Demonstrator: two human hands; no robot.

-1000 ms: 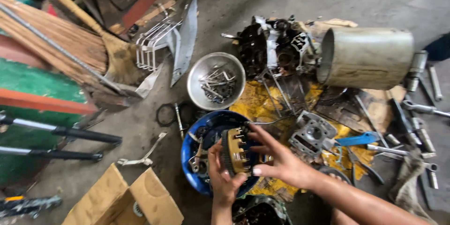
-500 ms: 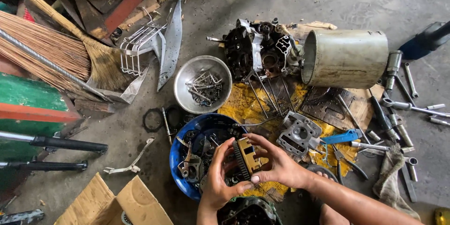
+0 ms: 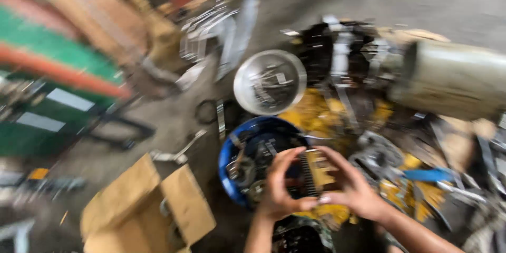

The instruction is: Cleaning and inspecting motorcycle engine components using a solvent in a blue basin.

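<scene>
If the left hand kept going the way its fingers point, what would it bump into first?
Probably the blue bowl of dark parts just past the toothed part it holds; the left hand points up-frame toward it, though blur hides the depth.

I see a heavily blurred frame. Both hands hold a toothed gear part above a blue bowl of metal pieces: the left hand wraps its left side, the right hand its right. A steel bowl sits just beyond; a cardboard box lies on the floor, left.
</scene>
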